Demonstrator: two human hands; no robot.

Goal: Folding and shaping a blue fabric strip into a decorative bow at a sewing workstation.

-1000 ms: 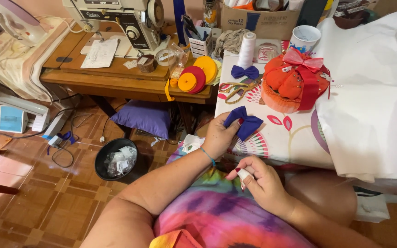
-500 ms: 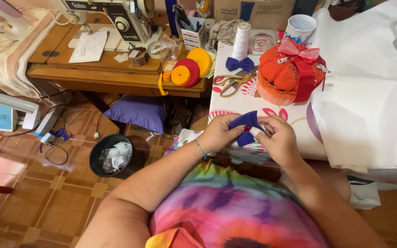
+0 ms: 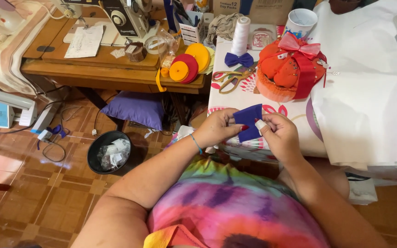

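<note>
While both hands meet at the near edge of the counter (image 3: 272,103), the left hand (image 3: 217,127) and the right hand (image 3: 279,133) hold a small piece of blue fabric (image 3: 249,120) between them, just in front of the person's tie-dyed shirt (image 3: 235,206). The left fingers (image 3: 237,130) are pinched together on the fabric's left edge; the right fingers (image 3: 265,125) are clamped on its right edge, one fingertip wrapped in white tape. Beyond the blue fabric, farther across the counter, lie gold-handled scissors (image 3: 230,79), a finished blue bow (image 3: 239,59) and a white thread cone (image 3: 241,36). To the right of the scissors sits an orange pincushion (image 3: 283,73) tied with a red ribbon, and white cloth (image 3: 368,110) covers the counter's right side. Left of the blue fabric stands a wooden sewing table (image 3: 106,59) carrying yellow and red ribbon rolls (image 3: 190,64); below it lie a purple cushion (image 3: 134,109) and a black bin (image 3: 109,151) on the tiled floor.
</note>
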